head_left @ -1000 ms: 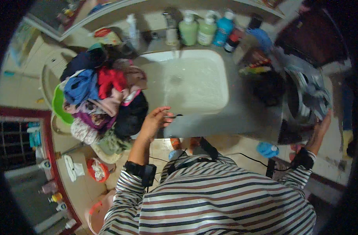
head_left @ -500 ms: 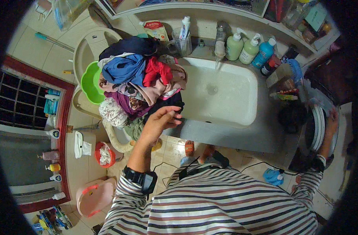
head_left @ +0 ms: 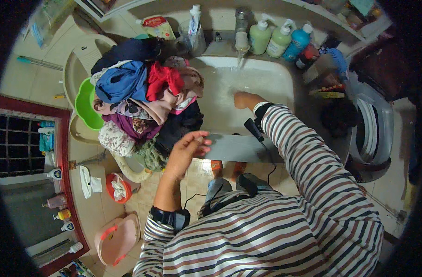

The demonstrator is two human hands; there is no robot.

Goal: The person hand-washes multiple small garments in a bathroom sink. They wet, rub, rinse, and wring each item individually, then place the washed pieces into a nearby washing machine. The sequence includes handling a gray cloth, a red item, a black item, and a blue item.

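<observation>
My left hand (head_left: 189, 151) hangs in front of the counter edge, fingers loosely bent and apart, with nothing in it. Close by, a heap of clothes covers the counter's left side: a blue garment (head_left: 121, 83), a red one (head_left: 165, 83), a black one (head_left: 181, 124) and several others. My right hand (head_left: 246, 99) reaches down into the white sink (head_left: 289, 87); its fingertips are at or under the cloudy water (head_left: 215, 94), so its fingers are hidden. From the tap (head_left: 241, 41) at the back, water runs into the sink.
Pump bottles (head_left: 278, 41), green and blue, line the back ledge beside a cup (head_left: 194, 41) holding a toothpaste tube. A green basin (head_left: 87, 104) sits left of the clothes. To the right is a washing machine with an open drum (head_left: 369, 131). A red bin (head_left: 118, 188) stands on the floor.
My right hand has come from the washing machine drum on the right into the sink. My left hand stays near the counter edge by the clothes. The view has shifted slightly.
</observation>
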